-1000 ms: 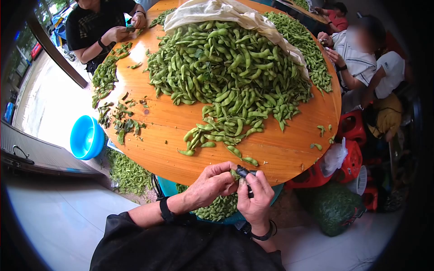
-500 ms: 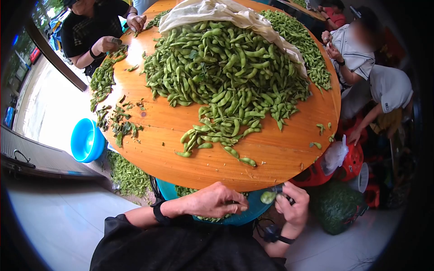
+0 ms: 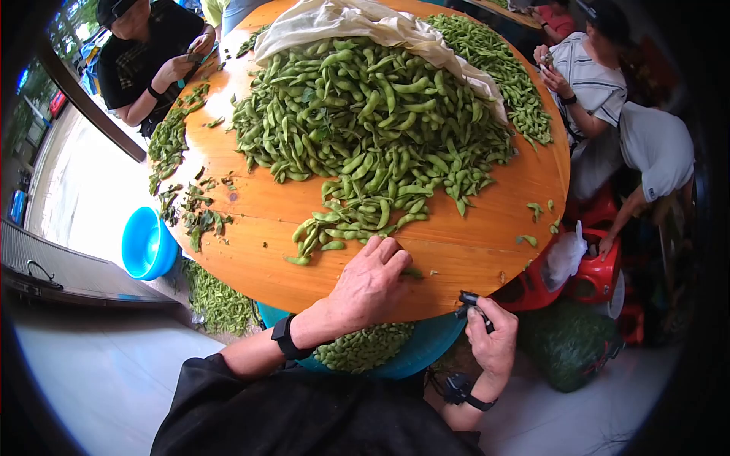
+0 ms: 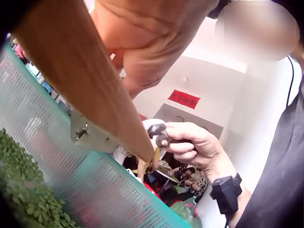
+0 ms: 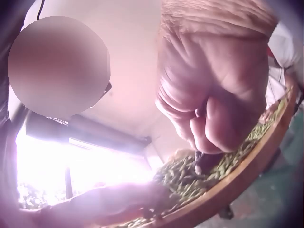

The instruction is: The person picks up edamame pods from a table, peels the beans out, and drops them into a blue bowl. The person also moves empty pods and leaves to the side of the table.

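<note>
My left hand [image 3: 372, 281] reaches over the front of the round wooden table [image 3: 464, 243]. Its bent fingers come down at a green soybean pod [image 3: 413, 272], whose end pokes out beside them; whether they pinch it I cannot tell. Past the table's front edge, my right hand [image 3: 493, 338] grips a small black tool [image 3: 470, 299] between thumb and fingers. The same right hand [image 4: 192, 145] and dark tool [image 4: 156, 129] show in the left wrist view. Ahead of the left hand lie loose pods [image 3: 350, 216], spilling from a large heap [image 3: 365, 114].
Below the table edge, a teal basket [image 3: 430, 342] holds shelled beans [image 3: 365, 348]. White cloth [image 3: 365, 19] covers the heap's back. A blue basin [image 3: 144, 243] and more pods [image 3: 217, 296] are on the left floor. Red stools [image 3: 597, 270] stand at right. Other people sit around the table.
My left hand first worked with the right at a pod, then drew back and moved forward onto the table. The right hand moved right; the green pod at its tool is gone.
</note>
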A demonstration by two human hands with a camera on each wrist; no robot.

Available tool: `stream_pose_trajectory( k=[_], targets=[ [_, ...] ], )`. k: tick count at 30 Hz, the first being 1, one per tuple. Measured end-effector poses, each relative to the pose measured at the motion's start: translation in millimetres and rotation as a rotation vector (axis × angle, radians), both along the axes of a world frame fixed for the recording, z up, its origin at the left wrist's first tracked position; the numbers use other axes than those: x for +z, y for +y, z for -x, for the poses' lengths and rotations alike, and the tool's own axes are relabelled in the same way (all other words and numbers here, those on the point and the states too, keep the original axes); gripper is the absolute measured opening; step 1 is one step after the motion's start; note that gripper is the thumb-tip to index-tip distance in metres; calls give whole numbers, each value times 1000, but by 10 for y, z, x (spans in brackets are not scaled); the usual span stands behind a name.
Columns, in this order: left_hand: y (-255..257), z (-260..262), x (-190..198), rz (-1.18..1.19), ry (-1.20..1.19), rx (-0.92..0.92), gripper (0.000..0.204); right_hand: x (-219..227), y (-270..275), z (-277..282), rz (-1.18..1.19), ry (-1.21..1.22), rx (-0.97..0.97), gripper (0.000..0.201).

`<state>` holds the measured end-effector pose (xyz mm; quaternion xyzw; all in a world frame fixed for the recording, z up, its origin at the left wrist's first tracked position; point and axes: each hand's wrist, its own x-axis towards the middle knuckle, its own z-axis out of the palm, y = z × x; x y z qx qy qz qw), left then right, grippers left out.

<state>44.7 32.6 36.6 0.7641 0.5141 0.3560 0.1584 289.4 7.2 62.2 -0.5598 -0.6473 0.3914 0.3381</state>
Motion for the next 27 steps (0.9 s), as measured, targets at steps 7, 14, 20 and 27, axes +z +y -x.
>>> stream_pose_trajectory(
  k=[7, 14, 20, 27],
  targets=[
    [-34, 93, 54, 267, -470, -44, 16, -165, 62, 655, 167, 523, -56, 21],
    [-216, 356, 222, 244, -281, -388, 16, -103, 111, 513, 141, 511, -180, 21],
    [-131, 168, 123, 82, -62, -192, 37, -90, 54, 401, 128, 470, -226, 20],
    [-21, 82, -107, -3, 102, -191, 34, -129, -41, 412, 164, 464, -210, 18]
  ],
)
